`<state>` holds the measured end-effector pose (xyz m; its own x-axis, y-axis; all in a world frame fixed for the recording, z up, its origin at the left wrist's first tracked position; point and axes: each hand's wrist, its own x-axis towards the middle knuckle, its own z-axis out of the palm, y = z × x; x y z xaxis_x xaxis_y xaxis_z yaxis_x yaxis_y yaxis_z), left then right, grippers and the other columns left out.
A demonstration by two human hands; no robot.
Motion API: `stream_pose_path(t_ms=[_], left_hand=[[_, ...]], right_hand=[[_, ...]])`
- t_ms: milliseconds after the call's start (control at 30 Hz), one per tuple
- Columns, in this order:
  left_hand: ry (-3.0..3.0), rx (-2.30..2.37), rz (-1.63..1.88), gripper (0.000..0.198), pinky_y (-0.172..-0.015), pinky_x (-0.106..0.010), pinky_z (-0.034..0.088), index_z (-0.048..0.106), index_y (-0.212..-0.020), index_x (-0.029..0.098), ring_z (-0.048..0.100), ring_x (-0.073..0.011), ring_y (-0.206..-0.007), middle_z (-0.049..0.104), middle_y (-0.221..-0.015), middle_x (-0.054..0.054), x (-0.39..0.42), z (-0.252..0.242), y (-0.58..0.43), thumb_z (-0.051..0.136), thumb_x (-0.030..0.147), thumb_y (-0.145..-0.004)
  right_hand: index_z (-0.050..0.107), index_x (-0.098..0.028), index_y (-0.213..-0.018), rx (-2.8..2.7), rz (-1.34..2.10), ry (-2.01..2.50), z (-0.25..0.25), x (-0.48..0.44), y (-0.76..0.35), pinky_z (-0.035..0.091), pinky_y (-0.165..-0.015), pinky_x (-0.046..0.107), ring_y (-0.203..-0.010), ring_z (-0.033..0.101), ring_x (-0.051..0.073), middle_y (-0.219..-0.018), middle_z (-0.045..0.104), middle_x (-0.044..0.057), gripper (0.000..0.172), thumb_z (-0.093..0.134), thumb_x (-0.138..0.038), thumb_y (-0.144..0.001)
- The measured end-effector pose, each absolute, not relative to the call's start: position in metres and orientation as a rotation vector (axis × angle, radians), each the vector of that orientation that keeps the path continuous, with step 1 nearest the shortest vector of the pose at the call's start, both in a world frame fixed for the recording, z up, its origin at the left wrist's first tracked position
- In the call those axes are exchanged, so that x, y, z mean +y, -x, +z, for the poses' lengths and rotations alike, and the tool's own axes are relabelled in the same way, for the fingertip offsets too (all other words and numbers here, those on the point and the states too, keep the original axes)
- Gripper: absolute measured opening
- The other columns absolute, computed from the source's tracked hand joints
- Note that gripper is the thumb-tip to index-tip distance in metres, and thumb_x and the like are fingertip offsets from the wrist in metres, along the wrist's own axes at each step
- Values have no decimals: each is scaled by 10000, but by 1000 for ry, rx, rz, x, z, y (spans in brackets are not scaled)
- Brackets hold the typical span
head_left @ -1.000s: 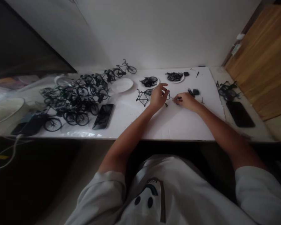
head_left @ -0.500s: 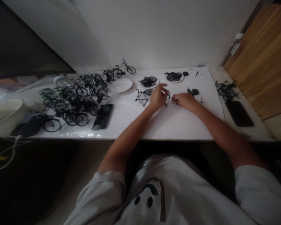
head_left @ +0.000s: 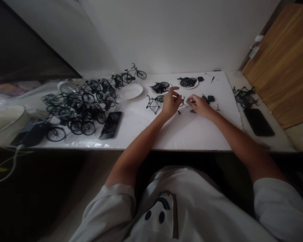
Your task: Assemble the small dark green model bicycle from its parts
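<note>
Head view, left hand on the white table, fingers loosely curled beside a half-built bicycle frame, right hand just to the right, fingertips pinched on a thin small tool, finished model bicycles far left, black phone near them

Before me on the white tabletop: three white plates, one bare and two holding black parts; two dark phones, one to my left and one to my right; one bare bicycle frame; one standing model bicycle. The heap of finished bicycles is too tangled to count.
</note>
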<state>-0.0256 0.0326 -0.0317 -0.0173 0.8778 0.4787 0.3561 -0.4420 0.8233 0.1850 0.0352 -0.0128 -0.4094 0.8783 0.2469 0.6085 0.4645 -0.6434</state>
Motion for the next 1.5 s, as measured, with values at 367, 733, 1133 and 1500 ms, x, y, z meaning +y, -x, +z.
stream_pose_path(t_ms=[367, 733, 1133, 1500], left_hand=[[-1797, 1089, 1447, 371, -795, -234, 697, 526, -1438, 260, 807, -143, -927, 669, -1087, -48, 21, -21, 18, 653, 322, -1094], [-1826, 1038, 1484, 351, -849, -261, 696, 525, -1447, 274, 803, -138, -946, 653, -1137, -49, 23, -25, 17, 620, 319, -1112], [-1906, 1028, 1440, 338, -889, -273, 673, 525, -1455, 279, 796, -147, -1000, 647, -1160, -61, 21, -20, 17, 546, 250, -1119], [-1905, 999, 1445, 372, -877, -285, 676, 522, -1456, 285, 806, -165, -1014, 643, -1103, -48, 22, -24, 18, 591, 224, -1095]], right_hand=[[626, -252, -1079, -1864, 645, 1159, -12, 42, -184, 550, -804, 317, -853, 660, 201, -994, 730, 55, 247, 613, -499, -1066], [664, -243, -1097, -1823, 681, 1151, -19, 51, -186, 569, -921, 344, -1026, 720, 239, -1123, 776, 91, 384, 603, -618, -1042], [665, -257, -1078, -1851, 630, 1208, -20, 54, -191, 348, -628, 312, -639, 394, 178, -696, 408, -39, 441, 586, -688, -1029], [658, -260, -1096, -1865, 613, 1222, -23, 56, -191, 390, -655, 315, -673, 472, 185, -761, 557, -11, 419, 575, -667, -1049]])
